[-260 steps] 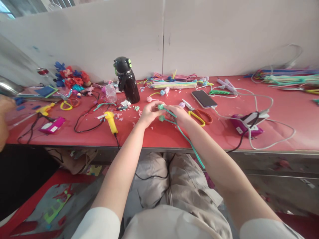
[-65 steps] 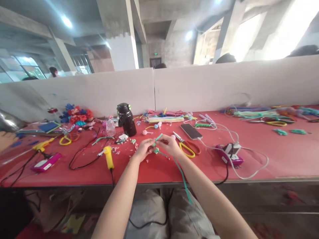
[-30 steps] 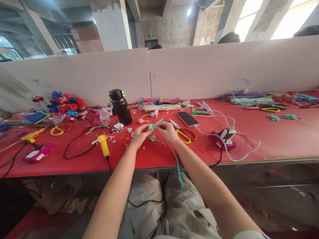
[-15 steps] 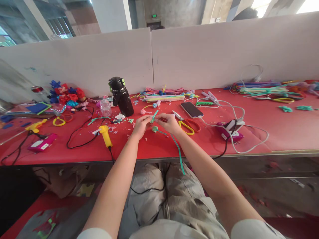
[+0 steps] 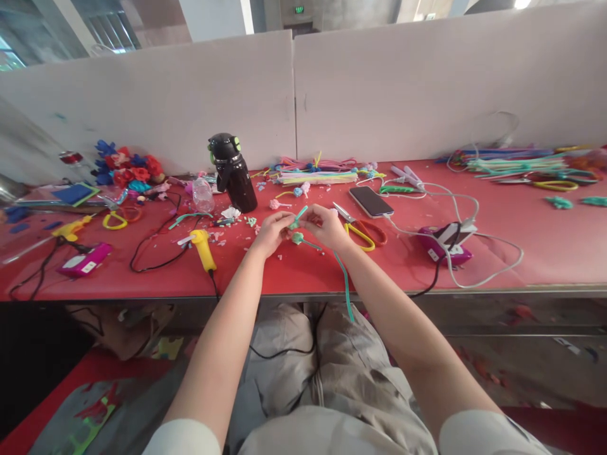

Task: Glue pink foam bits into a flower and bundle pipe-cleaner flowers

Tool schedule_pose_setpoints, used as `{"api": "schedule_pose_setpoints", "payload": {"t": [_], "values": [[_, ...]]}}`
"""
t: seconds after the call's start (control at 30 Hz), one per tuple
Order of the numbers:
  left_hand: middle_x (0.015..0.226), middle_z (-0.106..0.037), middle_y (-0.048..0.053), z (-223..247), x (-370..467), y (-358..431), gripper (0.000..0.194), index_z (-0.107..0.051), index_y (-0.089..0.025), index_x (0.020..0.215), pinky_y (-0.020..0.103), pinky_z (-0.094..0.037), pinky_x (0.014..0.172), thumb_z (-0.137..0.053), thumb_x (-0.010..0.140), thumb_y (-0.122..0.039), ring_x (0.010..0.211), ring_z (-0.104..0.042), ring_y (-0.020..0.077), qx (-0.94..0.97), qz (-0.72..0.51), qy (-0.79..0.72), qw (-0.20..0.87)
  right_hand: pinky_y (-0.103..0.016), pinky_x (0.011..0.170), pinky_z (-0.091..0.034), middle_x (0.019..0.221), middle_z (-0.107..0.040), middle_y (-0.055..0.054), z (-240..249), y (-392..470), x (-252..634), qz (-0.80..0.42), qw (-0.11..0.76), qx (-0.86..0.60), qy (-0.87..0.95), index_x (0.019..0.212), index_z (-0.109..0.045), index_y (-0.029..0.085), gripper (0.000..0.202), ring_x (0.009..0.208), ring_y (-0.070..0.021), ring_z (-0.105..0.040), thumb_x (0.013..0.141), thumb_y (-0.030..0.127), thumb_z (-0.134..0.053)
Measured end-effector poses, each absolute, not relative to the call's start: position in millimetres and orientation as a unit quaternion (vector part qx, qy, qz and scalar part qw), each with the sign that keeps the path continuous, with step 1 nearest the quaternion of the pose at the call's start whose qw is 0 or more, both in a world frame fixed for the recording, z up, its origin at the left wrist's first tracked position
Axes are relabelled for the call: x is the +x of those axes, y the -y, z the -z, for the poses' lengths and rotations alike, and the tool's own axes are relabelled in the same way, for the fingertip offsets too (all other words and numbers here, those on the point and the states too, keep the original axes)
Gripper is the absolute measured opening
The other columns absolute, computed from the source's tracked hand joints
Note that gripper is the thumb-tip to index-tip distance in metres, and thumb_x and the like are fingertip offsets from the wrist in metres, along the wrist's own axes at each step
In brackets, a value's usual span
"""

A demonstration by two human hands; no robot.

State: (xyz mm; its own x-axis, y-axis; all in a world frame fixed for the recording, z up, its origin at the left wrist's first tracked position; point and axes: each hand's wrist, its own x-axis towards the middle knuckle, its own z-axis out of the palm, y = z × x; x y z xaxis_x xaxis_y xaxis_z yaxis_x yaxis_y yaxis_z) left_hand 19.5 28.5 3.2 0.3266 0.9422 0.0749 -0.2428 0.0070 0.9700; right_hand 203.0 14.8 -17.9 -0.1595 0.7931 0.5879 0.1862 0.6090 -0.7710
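Observation:
My left hand [image 5: 274, 234] and my right hand [image 5: 326, 227] meet over the red table, fingers pinched on a green pipe cleaner [image 5: 301, 213]. Its short end sticks up between the fingertips, and a long green tail [image 5: 348, 287] hangs from beneath my right hand past the table edge. The part gripped looks bent or coiled, but fingers partly cover it. Just below the hands lies a green pipe-cleaner ball on a stem [image 5: 298, 238]. Scissors [image 5: 363, 235] with yellow and orange handles rest beside my right wrist.
A yellow glue gun [image 5: 203, 249] lies left of my arms, its cord running off the edge. Behind stands a black bottle [image 5: 236, 177]. A phone [image 5: 371, 201], a purple power strip [image 5: 446, 245] with cables, and bundled pipe cleaners [image 5: 315, 175] are also on the table.
The camera view has tilted slightly downward and shifted a little left. Both hands keep their pinch on the green pipe cleaner, with only small finger movement.

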Motion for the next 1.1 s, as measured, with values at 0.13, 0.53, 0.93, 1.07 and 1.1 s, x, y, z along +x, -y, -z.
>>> {"api": "schedule_pose_setpoints", "payload": {"t": [0.13, 0.53, 0.93, 1.07, 1.1], "values": [[0.066, -0.064, 0.0, -4.9, 19.6, -27.9, 0.017, -0.074, -0.014, 0.084, 0.021, -0.038, 0.05, -0.082, 0.075, -0.025, 0.052, -0.053, 0.0077, 0.515, -0.472, -0.34, 0.629, -0.033, 0.075, -0.05, 0.086, -0.069, -0.004, 18.5, -15.5, 204.4, -0.246, 0.531, -0.343, 0.735, 0.09, -0.073, 0.02, 0.033, 0.077, -0.0175, -0.06, 0.092, 0.053, -0.072], [0.067, -0.061, 0.0, -2.3, 20.4, -28.6, 0.034, -0.068, -0.014, 0.077, 0.023, -0.038, 0.051, -0.089, 0.076, -0.04, 0.054, -0.054, 0.0084, 0.503, -0.455, -0.335, 0.653, -0.034, 0.07, -0.051, 0.081, -0.071, -0.005, 18.0, -15.2, 201.6, -0.255, 0.567, -0.368, 0.691, 0.094, -0.078, 0.02, 0.04, 0.072, -0.0182, -0.061, 0.087, 0.059, -0.075], [0.066, -0.061, 0.002, -1.9, 20.6, -28.3, 0.025, -0.076, -0.012, 0.075, 0.024, -0.035, 0.052, -0.091, 0.065, -0.03, 0.056, -0.05, 0.0084, 0.516, -0.46, -0.339, 0.638, -0.037, 0.076, -0.055, 0.083, -0.074, -0.006, 20.4, -18.0, 202.1, -0.337, 0.543, -0.351, 0.684, 0.094, -0.072, 0.02, 0.04, 0.075, -0.0201, -0.067, 0.085, 0.058, -0.078], [0.067, -0.062, 0.003, -3.0, 20.8, -27.2, 0.022, -0.076, -0.012, 0.075, 0.024, -0.034, 0.053, -0.088, 0.067, -0.029, 0.056, -0.05, 0.009, 0.521, -0.455, -0.342, 0.636, -0.036, 0.078, -0.055, 0.085, -0.075, -0.006, 19.1, -17.4, 202.7, -0.312, 0.553, -0.364, 0.681, 0.089, -0.073, 0.02, 0.037, 0.079, -0.0207, -0.069, 0.084, 0.056, -0.08], [0.068, -0.063, 0.003, -3.2, 20.9, -26.9, 0.023, -0.076, -0.012, 0.076, 0.024, -0.035, 0.053, -0.089, 0.067, -0.029, 0.057, -0.05, 0.009, 0.523, -0.454, -0.342, 0.635, -0.037, 0.078, -0.055, 0.085, -0.075, -0.006, 18.6, -17.2, 202.9, -0.304, 0.557, -0.366, 0.681, 0.087, -0.074, 0.02, 0.036, 0.079, -0.0208, -0.069, 0.083, 0.056, -0.08]]}}
